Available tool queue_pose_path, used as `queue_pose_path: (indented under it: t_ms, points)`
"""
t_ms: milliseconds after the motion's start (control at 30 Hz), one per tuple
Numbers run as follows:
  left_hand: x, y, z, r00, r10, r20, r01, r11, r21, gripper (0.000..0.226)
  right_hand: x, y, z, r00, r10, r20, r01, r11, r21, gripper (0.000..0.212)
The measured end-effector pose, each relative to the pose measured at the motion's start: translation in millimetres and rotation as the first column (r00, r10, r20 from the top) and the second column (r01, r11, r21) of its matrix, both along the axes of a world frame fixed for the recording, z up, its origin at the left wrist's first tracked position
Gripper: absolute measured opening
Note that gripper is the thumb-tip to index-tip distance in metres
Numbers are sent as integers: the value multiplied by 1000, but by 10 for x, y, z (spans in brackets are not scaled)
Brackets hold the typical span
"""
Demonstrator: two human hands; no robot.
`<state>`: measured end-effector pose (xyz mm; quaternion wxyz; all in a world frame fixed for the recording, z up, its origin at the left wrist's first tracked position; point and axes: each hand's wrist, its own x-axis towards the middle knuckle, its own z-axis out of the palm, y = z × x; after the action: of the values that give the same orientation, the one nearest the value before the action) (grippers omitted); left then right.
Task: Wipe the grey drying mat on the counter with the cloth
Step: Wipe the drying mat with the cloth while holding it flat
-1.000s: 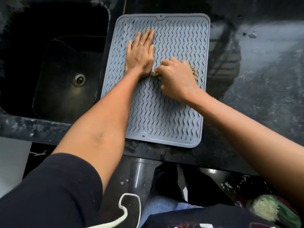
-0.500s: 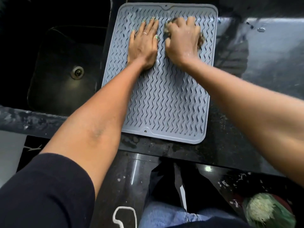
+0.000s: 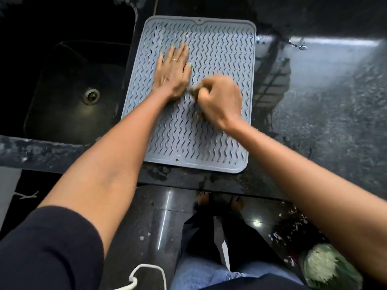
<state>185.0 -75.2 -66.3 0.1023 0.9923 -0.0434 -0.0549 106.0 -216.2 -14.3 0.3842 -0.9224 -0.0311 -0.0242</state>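
While flat on the mat, left hand fingers spread; right hand fist around cloth.

Right hand, fisted around the cloth, now at the middle of the grey drying mat, pulled back from the mat's far edge where it was half a second ago. Blurred with motion. Now just beside the wrist of the left hand, no longer level with its fingers. Cloth mostly hidden under the fist.
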Motion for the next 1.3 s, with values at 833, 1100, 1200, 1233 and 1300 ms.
queue_pose_path:
  t_ms: [833, 1100, 1200, 1233, 1300]
  points:
    - [-844, 80, 26, 999, 28, -31, -26, 999, 39, 55, 283, 319, 27, 1000, -3, -28, -1, 989, -148, 28]
    - [-1073, 150, -4, 996, 89, 0, -89, 995, -48, 54, -519, 302, -300, 967, 228, 115, -174, 919, -354, 23]
    - [-1074, 149, -18, 997, 78, 12, -77, 996, -49, 52, -992, 200, -287, 946, 305, 108, -252, 904, -346, 23]
    - [-1078, 152, -33, 996, 81, 21, -80, 996, -41, 52, -1132, 180, -269, 934, 344, 96, -296, 895, -332, 23]
    - [-1080, 150, -48, 996, 88, 32, -87, 996, -27, 52, -1235, 148, -202, 923, 380, 66, -354, 902, -249, 21]
